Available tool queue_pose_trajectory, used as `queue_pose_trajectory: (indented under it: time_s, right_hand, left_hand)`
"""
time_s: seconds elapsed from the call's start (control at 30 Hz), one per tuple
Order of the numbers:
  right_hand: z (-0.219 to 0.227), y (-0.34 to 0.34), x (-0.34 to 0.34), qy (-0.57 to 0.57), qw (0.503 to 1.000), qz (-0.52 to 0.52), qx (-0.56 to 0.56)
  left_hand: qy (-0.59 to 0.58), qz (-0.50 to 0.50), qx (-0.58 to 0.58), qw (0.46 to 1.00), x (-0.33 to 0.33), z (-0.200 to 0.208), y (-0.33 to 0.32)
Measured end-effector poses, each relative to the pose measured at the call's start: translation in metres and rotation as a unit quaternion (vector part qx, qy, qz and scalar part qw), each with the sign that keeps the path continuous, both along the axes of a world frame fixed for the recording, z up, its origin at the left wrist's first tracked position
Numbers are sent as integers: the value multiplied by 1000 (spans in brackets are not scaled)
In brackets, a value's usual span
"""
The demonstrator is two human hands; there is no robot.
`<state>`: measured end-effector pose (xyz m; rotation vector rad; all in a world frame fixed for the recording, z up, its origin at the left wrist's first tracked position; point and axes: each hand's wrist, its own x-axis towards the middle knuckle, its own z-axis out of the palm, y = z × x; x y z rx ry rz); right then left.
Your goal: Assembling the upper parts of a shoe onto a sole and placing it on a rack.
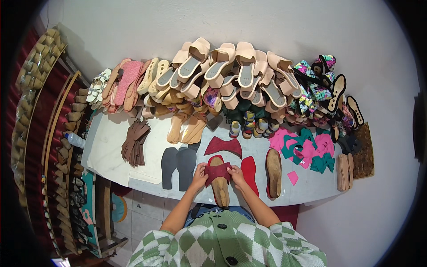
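Observation:
A dark red shoe upper (pixel 217 172) lies across a wooden shoe last (pixel 220 192) at the table's near edge, with a bright red insole showing at the last's far tip. My left hand (pixel 199 176) pinches the upper's left end, and my right hand (pixel 236 174) pinches its right end. Just beyond them rests a second dark red upper (pixel 223 146), spread flat. To the right of my right hand is a red insole (pixel 249 175). Farther right, another wooden last (pixel 274 172) lies with red along its left edge. Two dark grey sole pieces (pixel 179 167) are left of my hands.
Finished beige heeled sandals (pixel 249 66) are piled along the wall, with patterned footwear (pixel 318 84) to the right. Brown strips (pixel 135 143) lie left; pink and green cut pieces (pixel 307 147) lie right. Racks of lasts (pixel 66 178) and a plastic bottle (pixel 74 139) stand at far left.

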<state>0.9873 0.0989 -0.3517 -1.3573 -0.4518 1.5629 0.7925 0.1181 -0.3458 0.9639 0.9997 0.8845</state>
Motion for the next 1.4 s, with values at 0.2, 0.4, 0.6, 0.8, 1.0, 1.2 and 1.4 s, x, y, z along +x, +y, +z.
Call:
queue_pose_trajectory:
  time_s: [0.2,0.4,0.6,0.8,1.0,1.2,1.4]
  right_hand:
    - [4,-1,2,-1,999,27,37]
    - [17,-4,4,13,998,52,21]
    - [19,-9,10,66,996,45,36]
    - [26,-12,5,85,994,50,50]
    - [29,-17,2,148,985,62,62]
    - [19,-15,0,164,983,48,65]
    - [16,-14,-10,169,982,3,79]
  left_hand:
    - [-5,2,14,1000,0,6,-2]
    - [-18,1,17,1000,-5,11,-6]
    - [-93,22,-43,995,-3,23,-14]
    - [-128,45,-143,980,-6,20,-20]
    - [-170,44,-141,974,-9,12,-24]
    - [-208,52,-147,965,-2,11,-28]
    - [-209,39,-177,961,-2,18,-27]
